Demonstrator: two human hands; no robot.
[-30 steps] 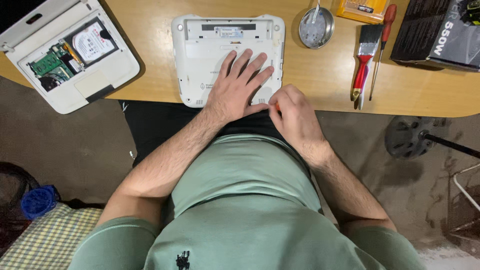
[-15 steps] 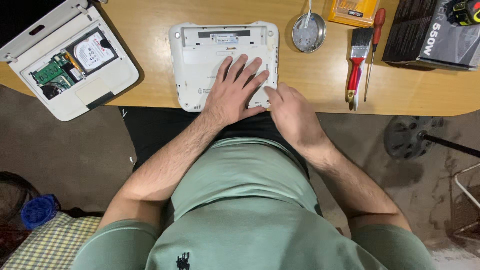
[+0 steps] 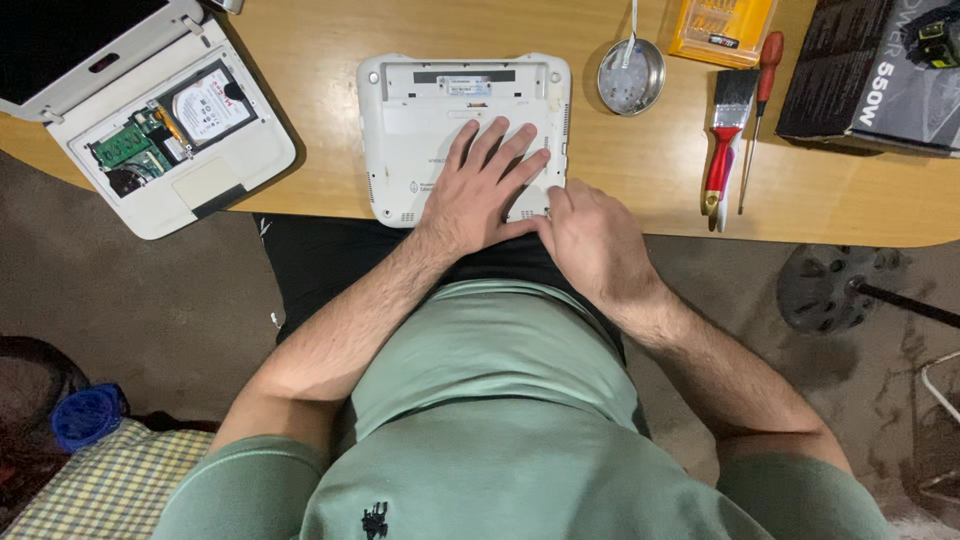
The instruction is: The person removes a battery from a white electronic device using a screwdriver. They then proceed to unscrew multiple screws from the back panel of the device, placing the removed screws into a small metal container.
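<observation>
White laptop (image 3: 420,120) lies underside-up — left hand (image 3: 480,190) flat, right hand (image 3: 590,235) pinching its corner.

Left hand (image 3: 480,185) flat, fingers spread, palm down; right hand (image 3: 590,240) curled beside it, thumbs nearly touching.

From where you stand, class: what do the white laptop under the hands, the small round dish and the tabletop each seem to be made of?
White laptop: looks like matt moulded plastic, with even colour and rounded corners. Small round dish: probably metal, silvery with a bright rim. Tabletop: wood or wood-look laminate, showing pale grain and a soft sheen; which one cannot be told.
</observation>
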